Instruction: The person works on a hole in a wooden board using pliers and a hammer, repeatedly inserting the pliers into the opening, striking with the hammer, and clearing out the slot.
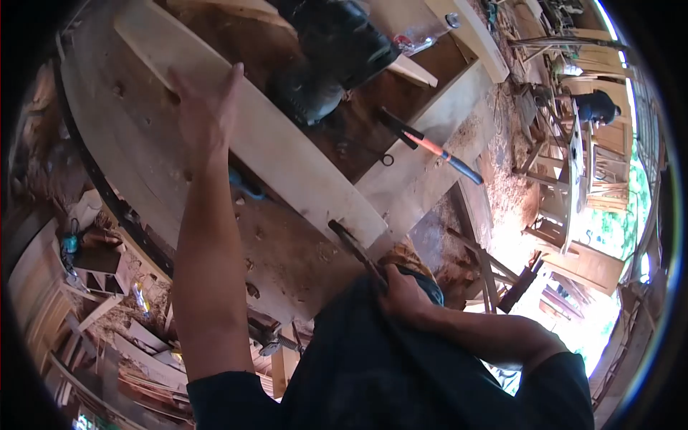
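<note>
A long pale wooden board lies slantwise over the workbench. My left hand grips its upper part, thumb and fingers spread across the edge. Close to my body, my right hand is closed around a narrow dark tool, perhaps a chisel or file. The tool's tip rests at the near end of the board, and its handle end is hidden in my fist. Right of the board lies a hammer with an orange and blue handle. A blue-handled tool lies partly beside the board, near my left forearm.
A bulky black power tool sits beyond the board, near a clear bottle. Another wide board crosses at the right. The workbench has a curved dark edge. Wood scraps and shavings cover the floor. A person is in the background.
</note>
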The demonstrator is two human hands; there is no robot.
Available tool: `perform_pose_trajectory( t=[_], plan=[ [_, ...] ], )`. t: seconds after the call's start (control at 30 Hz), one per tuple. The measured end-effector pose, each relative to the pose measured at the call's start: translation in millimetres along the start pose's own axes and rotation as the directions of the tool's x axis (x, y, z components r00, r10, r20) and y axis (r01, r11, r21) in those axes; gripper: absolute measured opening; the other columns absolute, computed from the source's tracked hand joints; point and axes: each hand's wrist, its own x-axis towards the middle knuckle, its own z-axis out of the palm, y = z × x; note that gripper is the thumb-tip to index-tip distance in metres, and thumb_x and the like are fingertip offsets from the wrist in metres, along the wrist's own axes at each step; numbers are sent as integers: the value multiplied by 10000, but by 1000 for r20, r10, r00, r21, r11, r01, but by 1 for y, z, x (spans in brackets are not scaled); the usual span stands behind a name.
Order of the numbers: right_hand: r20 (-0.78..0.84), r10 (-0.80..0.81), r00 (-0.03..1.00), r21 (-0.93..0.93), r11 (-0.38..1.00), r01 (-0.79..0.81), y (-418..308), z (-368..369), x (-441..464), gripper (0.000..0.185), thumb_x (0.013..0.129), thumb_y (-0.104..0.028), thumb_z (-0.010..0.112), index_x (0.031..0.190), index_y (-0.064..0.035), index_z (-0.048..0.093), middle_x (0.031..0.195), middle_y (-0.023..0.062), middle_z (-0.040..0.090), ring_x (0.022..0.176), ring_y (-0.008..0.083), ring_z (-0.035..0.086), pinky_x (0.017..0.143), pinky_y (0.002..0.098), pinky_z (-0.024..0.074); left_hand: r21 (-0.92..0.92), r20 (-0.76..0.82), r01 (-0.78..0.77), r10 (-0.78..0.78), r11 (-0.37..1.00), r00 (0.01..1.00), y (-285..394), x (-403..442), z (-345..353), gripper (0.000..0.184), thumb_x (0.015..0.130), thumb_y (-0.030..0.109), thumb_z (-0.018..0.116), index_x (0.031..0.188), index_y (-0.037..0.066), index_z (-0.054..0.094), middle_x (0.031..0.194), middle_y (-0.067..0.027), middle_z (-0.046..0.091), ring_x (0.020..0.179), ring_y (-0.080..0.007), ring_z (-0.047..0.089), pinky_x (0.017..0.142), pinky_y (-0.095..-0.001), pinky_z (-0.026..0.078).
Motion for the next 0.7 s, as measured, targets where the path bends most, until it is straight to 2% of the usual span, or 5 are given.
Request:
perform_pose_trajectory(
  t=[0.1,0.43,0.53,0.57,0.7],
  plan=[
    [2,7,1000,34,999,-7,2,3,1,371,929,-270,598,1175,-33,451,1003,307,661,998,495,627,863,583,482,268,-115,-82,116,960,987,-2,3,6,1157,766,636,747,1582,51,171,1391,-352,494,1210,-468,584,1024,-484,494],
    [-94,-95,991,101,989,104,23,27,6,390,902,-263,644,1176,-61,453,1013,274,660,1003,471,634,841,580,483,181,-40,-77,85,981,996,-4,3,1,1198,750,664,748,1586,38,160,1428,-367,447,1250,-494,541,1048,-492,471],
    [-129,-494,860,-41,869,493,72,26,74,340,893,-227,633,1173,-91,495,1030,246,660,989,451,640,826,555,498,191,19,-16,13,982,1000,20,-6,-7,1197,757,670,741,1577,7,175,1456,-370,410,1299,-482,504,1060,-482,461],
    [4,-373,928,-2,928,373,97,49,96,416,784,-207,746,1120,-64,547,1034,215,671,948,408,658,788,483,513,219,-58,-73,88,973,994,8,1,3,1194,760,671,737,1573,-5,182,1465,-371,397,1317,-475,489,1064,-477,457],
    [-162,-542,825,64,828,556,116,74,76,320,933,-205,657,1204,-97,525,1064,197,681,1018,369,677,812,464,536,51,40,-11,9,999,999,16,-7,-6,1190,759,674,740,1566,-23,211,1504,-356,351,1351,-454,461,1080,-474,431]
  ],
)
